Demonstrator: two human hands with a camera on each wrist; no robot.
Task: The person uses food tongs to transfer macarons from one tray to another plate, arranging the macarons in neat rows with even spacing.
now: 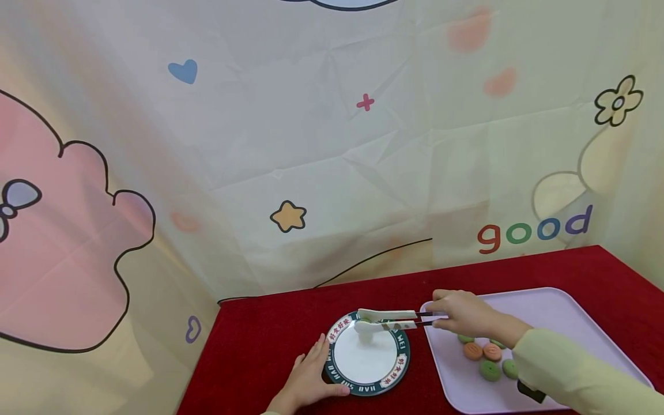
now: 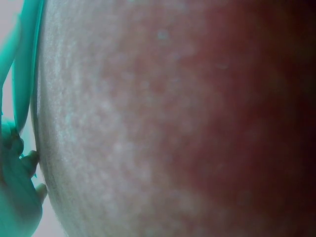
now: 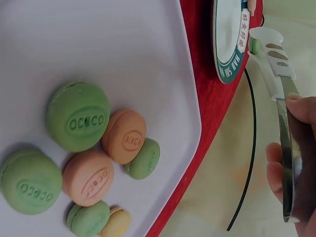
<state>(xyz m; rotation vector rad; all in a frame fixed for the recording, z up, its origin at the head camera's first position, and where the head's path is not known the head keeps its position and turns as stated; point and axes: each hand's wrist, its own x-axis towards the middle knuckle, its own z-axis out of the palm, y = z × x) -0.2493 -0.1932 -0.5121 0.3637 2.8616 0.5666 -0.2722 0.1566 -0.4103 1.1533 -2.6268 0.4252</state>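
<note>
My right hand (image 1: 463,313) grips a pair of tongs (image 1: 391,315) with pale tips and metal arms. A green macaron (image 3: 254,45) sits between the tips, mostly hidden by them in the head view. The tips are over the far part of a round plate (image 1: 363,360), white with a dark green patterned rim. My left hand (image 1: 307,377) rests at the plate's left edge, fingers spread along the rim and thumb on its near side. In the left wrist view that hand (image 2: 19,192) shows only at the edge, and the red surface is blurred.
A pale lilac tray (image 1: 450,383) lies right of the plate, under my right forearm. Several green macarons (image 3: 78,116), orange-pink macarons (image 3: 89,177) and a yellow macaron (image 3: 117,223) sit on it. Beneath is a red tablecloth (image 1: 249,346); a printed curtain (image 1: 332,173) hangs behind.
</note>
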